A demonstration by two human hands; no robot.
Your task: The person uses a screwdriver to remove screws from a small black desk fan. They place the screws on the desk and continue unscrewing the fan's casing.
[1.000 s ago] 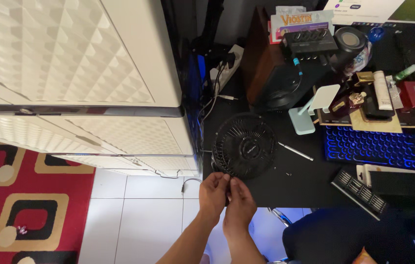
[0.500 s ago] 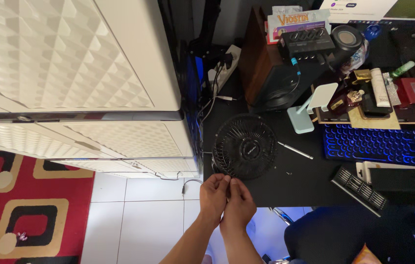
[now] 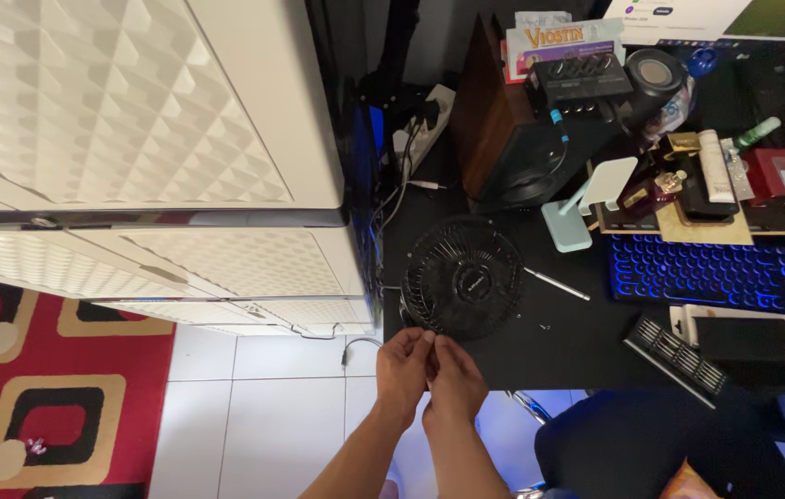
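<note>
**Head view: both hands pinch at the fan's near rim**

Head camera looks straight down, and the small black fan (image 3: 463,275) lies face up on the black tabletop (image 3: 587,346), close to its near edge and near the left corner. The left hand (image 3: 404,368) and right hand (image 3: 455,377) meet just below the grille, touching each other, fingers (image 3: 420,340) drawn narrow and pinched together at the rim. Whether they grip a tiny part or the rim itself, I cannot tell.

By the look of it, this fan is light: thin plastic ribs, stiff but springy, likely to crack if squeezed mid-grille. The outer ring looks the safest hold, taken from two sides. Smooth plastic on a smooth top, so it may slide under a push.

A thin silvery tool (image 3: 556,284) lies just right of the fan, with small specks, maybe screws (image 3: 543,325), beside it. The blue-lit keyboard (image 3: 721,275) sits well apart to the right.
</note>
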